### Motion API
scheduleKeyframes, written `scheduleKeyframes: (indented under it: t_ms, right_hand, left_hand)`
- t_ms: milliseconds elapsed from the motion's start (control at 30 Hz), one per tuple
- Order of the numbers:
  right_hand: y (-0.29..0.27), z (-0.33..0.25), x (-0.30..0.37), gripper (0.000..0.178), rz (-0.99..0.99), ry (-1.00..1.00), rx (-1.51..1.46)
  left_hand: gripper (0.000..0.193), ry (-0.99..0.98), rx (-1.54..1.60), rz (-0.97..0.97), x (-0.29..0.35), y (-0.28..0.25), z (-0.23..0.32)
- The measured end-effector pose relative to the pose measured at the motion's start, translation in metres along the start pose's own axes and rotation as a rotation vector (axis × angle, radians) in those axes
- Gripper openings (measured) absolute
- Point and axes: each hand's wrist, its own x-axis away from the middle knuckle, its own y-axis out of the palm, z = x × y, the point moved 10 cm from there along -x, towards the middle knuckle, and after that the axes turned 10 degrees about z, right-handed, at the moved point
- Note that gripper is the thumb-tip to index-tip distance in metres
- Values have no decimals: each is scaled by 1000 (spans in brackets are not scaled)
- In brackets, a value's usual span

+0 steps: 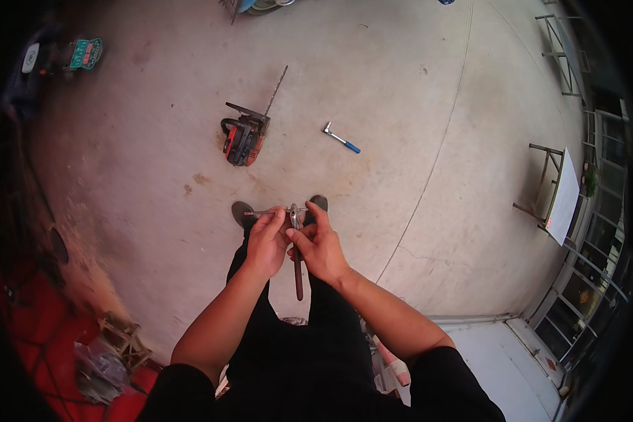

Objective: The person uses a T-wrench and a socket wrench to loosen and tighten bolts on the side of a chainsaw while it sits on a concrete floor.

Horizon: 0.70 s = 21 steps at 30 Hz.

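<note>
Pinching the slim metal rod (255,212) now in the left grip (266,239), centre of the frame, with its outer end jutting leftward beyond the hold. And clasping the dark-handled wrench (299,276) in the right grip (318,250), near its upper end, handle pointing down-frame.

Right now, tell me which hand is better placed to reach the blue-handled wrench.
Probably your right hand: the wrench lies ahead, toward that side, farther from your left hand. Both hands are occupied with the metal tool, though.
</note>
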Motion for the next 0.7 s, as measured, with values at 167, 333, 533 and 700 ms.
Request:
scheduleKeyframes:
  t_ms: [167,333,533,700]
  right_hand:
    - [-3,51,-73,69,3,-6,16]
    - [16,133,-174,61,-63,275,-257]
    - [36,231,-296,64,-182,339,-273]
    - [54,293,-372,65,-266,327,-222]
  left_hand:
    - [21,-71,8,35,-75,-23,-29]
    - [23,-98,-86,84,-193,-82,-67]
    - [25,-103,-201,175,-321,-151,-105]
    - [27,-104,-304,195,-402,-193,-125]
